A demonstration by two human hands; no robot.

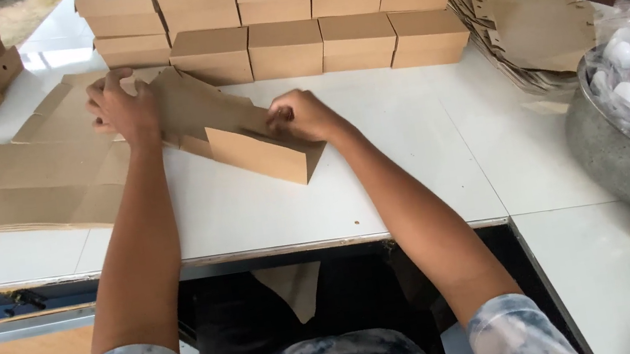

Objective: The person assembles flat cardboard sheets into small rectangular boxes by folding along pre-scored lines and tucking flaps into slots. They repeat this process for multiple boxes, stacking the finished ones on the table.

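Cardboard box blank (241, 134) lay half-folded mid-worktop (383, 183), light, stiff, best gripped along creases. Left hand (120, 107) pressed its far-left flap, fingers curled; right hand (301, 116) pinched the raised right panel. Finished boxes (283, 26) stood beyond.

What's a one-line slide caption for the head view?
Both hands, left and right, fold a flat brown box blank on a white table, finished boxes stacked behind.
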